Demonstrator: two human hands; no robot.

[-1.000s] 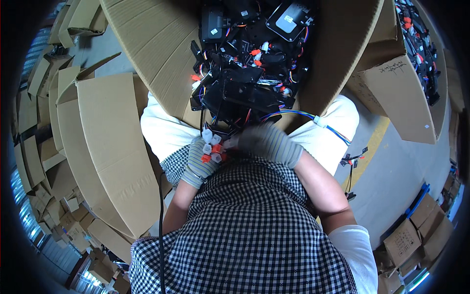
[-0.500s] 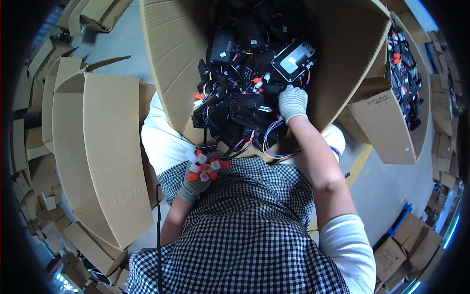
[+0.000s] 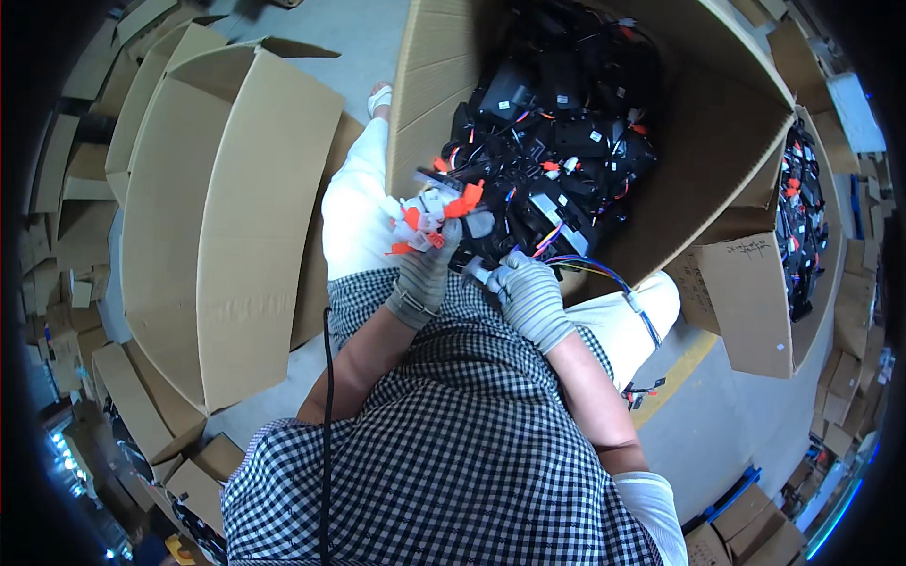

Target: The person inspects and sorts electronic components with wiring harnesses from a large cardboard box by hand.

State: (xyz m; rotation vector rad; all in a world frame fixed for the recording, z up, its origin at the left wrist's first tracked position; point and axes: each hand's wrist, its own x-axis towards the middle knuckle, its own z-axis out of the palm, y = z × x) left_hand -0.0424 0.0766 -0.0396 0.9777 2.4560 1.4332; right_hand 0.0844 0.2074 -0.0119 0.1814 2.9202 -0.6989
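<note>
A striped glove covers my left hand, its fingers closed round a bunch of red and white connector plugs at the box's near edge. Just to its right, my right hand, gloved alike, is closed in a pinch at a whitish connector with dark parts beside it. Coloured wires run out past the right hand. Beyond both hands, a deep cardboard box holds a heap of black electronic devices with cables and plugs. My fingertips hide much of the small connector.
A second open carton with more black devices stands at the right. Tall carton flaps rise at the left. A black cable hangs down over my checked apron. A bundle of wires lies across my right leg.
My right hand has drawn back from the heap to beside my left hand. The left hand has risen with its plugs. The whole view has shifted, with the box now farther right.
</note>
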